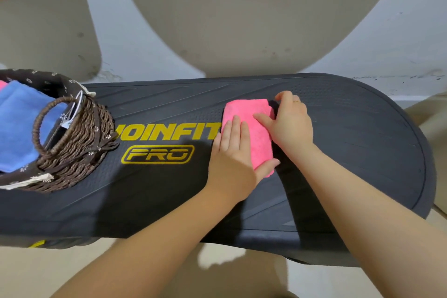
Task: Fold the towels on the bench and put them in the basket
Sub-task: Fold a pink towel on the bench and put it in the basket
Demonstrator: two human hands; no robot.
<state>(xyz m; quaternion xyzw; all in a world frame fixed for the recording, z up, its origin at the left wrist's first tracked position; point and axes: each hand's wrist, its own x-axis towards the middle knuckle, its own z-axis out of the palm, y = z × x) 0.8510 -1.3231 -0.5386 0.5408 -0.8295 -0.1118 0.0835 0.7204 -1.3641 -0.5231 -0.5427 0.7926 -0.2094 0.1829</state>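
Your left hand (233, 152) lies flat on the folded pink towel (251, 128); your right hand (287, 123) presses it from three o'clock. Bench (362, 152) lettering at nine o'clock: "OINFIT PRO".

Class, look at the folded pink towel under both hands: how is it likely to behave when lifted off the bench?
The pink towel looks like soft, fuzzy cloth, so it will probably sag and may unfold unless supported. It seems small and thin, so likely light. The left hand and right hand rest on it, suggesting the folds need holding.
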